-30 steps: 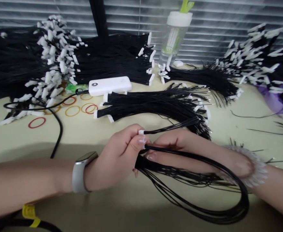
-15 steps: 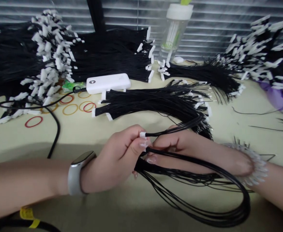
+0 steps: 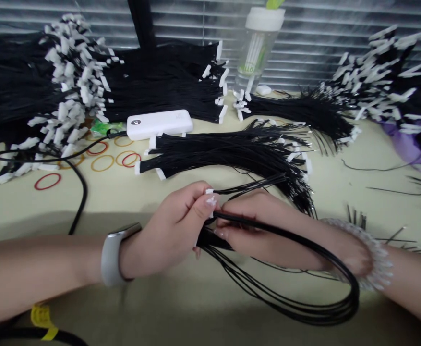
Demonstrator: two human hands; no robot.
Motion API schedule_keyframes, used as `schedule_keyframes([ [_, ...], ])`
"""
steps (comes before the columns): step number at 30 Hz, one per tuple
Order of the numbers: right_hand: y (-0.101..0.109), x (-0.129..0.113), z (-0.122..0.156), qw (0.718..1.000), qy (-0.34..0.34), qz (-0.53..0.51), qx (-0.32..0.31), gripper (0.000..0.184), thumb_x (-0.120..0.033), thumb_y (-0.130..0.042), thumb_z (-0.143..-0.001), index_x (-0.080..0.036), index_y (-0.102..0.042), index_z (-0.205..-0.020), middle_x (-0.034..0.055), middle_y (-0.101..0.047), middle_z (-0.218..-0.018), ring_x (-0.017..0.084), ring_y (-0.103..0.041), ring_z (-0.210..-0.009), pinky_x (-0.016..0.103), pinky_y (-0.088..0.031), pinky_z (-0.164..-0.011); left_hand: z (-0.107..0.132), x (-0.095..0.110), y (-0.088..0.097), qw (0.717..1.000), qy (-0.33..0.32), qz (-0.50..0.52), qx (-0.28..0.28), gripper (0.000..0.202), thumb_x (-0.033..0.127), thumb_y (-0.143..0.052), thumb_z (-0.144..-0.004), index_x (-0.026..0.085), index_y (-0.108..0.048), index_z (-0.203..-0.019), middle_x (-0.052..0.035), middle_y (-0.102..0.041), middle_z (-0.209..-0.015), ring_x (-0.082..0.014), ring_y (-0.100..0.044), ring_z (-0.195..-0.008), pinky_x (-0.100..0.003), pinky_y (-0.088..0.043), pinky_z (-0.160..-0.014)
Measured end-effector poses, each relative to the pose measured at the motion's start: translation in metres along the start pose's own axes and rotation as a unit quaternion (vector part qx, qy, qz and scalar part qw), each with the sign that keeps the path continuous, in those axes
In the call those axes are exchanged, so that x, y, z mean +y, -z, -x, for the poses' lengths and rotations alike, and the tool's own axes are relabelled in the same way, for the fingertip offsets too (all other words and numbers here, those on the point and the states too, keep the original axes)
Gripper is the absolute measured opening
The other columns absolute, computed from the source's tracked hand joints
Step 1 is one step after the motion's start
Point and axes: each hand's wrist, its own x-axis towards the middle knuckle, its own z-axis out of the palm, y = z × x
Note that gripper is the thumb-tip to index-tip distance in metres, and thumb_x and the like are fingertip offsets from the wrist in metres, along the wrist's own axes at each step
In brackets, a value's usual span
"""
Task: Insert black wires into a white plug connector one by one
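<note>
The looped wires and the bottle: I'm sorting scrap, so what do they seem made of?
Looped wires: probably plastic-sheathed, being smooth, softly glossy and evenly bent; cores hidden. Bottle: clear plastic or glass, since it's see-through; I can't tell which.

Two hands, the left grip (image 3: 177, 226) and right grip (image 3: 278, 214), are shown at one wire loop (image 3: 353, 293); beyond the grips, one power bank (image 3: 160, 125) and one bottle (image 3: 257, 53) are seen; leftward, three red bands (image 3: 61, 178) are counted.
</note>
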Motion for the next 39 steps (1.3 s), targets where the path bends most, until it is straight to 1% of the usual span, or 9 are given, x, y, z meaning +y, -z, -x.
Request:
schedule_keyframes([
  [4, 0.002, 0.003, 0.000, 0.999, 0.023, -0.002, -0.022, 0.014, -0.017, -0.041, -0.081, -0.019, -0.054, -0.075, -0.0074, -0.057, -0.075, 0.004, -0.046, -0.060, 0.015, -0.036, -0.056, -0.001, 0.002, 0.001, 1.000, -0.003, -0.001, -0.015, 0.030, 0.042, -0.033, -0.084, 0.016, -0.039, -0.070, 0.0065, -0.037, -0.056, -0.0008, -0.040, -0.036, -0.009, -0.036, -0.032],
  [7, 0.004, 0.007, 0.000, 0.998, 0.039, -0.030, -0.045, 0.018, -0.022, -0.039, -0.084, -0.019, -0.055, -0.076, -0.0067, -0.057, -0.076, 0.005, -0.049, -0.066, 0.015, -0.039, -0.063, -0.001, 0.003, 0.001, 1.000, -0.001, -0.001, -0.018, 0.030, 0.042, -0.033, -0.084, 0.016, -0.039, -0.069, 0.0065, -0.038, -0.055, -0.0011, -0.041, -0.036, -0.010, -0.036, -0.031],
  [10, 0.005, 0.009, 0.000, 0.995, 0.045, -0.066, -0.062, 0.022, -0.024, -0.037, -0.085, -0.017, -0.056, -0.078, -0.0059, -0.057, -0.076, 0.005, -0.050, -0.067, 0.015, -0.041, -0.063, -0.001, 0.002, 0.001, 1.000, 0.001, 0.001, -0.022, 0.030, 0.042, -0.033, -0.084, 0.017, -0.039, -0.069, 0.0065, -0.038, -0.054, -0.0018, -0.041, -0.036, -0.010, -0.036, -0.031],
  [15, 0.007, 0.008, 0.002, 0.987, 0.048, -0.125, -0.089, 0.020, -0.015, -0.041, -0.083, -0.018, -0.059, -0.090, -0.0046, -0.059, -0.083, 0.006, -0.052, -0.071, 0.013, -0.041, -0.064, 0.000, 0.001, 0.002, 0.999, -0.008, -0.011, -0.038, 0.031, 0.042, -0.033, -0.084, 0.017, -0.039, -0.068, 0.0065, -0.038, -0.053, -0.0018, -0.041, -0.038, -0.010, -0.036, -0.033],
  [19, 0.007, 0.008, 0.004, 0.982, 0.040, -0.153, -0.100, 0.021, -0.015, -0.039, -0.083, -0.019, -0.059, -0.090, -0.0056, -0.059, -0.083, 0.005, -0.053, -0.074, 0.011, -0.042, -0.064, 0.001, 0.003, 0.003, 0.999, -0.013, -0.030, -0.034, 0.031, 0.041, -0.033, -0.084, 0.016, -0.039, -0.066, 0.0063, -0.037, -0.054, -0.0015, -0.040, -0.038, -0.010, -0.036, -0.033],
  [25, 0.003, 0.005, 0.002, 0.994, 0.054, -0.070, -0.065, 0.021, -0.013, -0.038, -0.082, -0.018, -0.057, -0.089, -0.0054, -0.059, -0.086, 0.005, -0.052, -0.073, 0.011, -0.041, -0.064, 0.000, 0.004, 0.003, 0.999, -0.006, -0.014, -0.035, 0.031, 0.042, -0.033, -0.084, 0.016, -0.038, -0.068, 0.0065, -0.037, -0.055, -0.0018, -0.042, -0.038, -0.010, -0.038, -0.032],
  [31, 0.007, -0.002, 0.005, 0.996, 0.027, 0.080, 0.028, 0.011, -0.014, -0.046, -0.076, -0.017, -0.047, -0.065, -0.0068, -0.049, -0.060, 0.003, -0.036, -0.052, 0.017, -0.028, -0.050, -0.001, 0.004, 0.002, 1.000, 0.002, -0.012, -0.014, 0.032, 0.044, -0.031, -0.084, 0.017, -0.039, -0.071, 0.0057, -0.038, -0.059, -0.0022, -0.042, -0.037, -0.012, -0.038, -0.031],
  [35, 0.010, -0.005, 0.013, 0.992, 0.019, 0.124, 0.029, 0.016, -0.017, -0.048, -0.076, -0.015, -0.046, -0.060, -0.0044, -0.048, -0.059, 0.005, -0.039, -0.055, 0.019, -0.030, -0.054, 0.001, 0.003, 0.002, 1.000, -0.005, -0.024, -0.017, 0.033, 0.045, -0.031, -0.084, 0.016, -0.040, -0.070, 0.0060, -0.037, -0.058, -0.0017, -0.042, -0.036, -0.011, -0.036, -0.030],
  [39, 0.007, -0.006, 0.018, 0.991, 0.018, 0.126, 0.032, 0.018, -0.021, -0.044, -0.081, -0.016, -0.046, -0.063, -0.0048, -0.049, -0.060, 0.004, -0.037, -0.053, 0.018, -0.029, -0.052, 0.001, 0.003, 0.001, 0.999, -0.002, -0.026, -0.021, 0.032, 0.044, -0.032, -0.084, 0.016, -0.041, -0.070, 0.0062, -0.037, -0.058, -0.0014, -0.042, -0.036, -0.011, -0.036, -0.031],
])
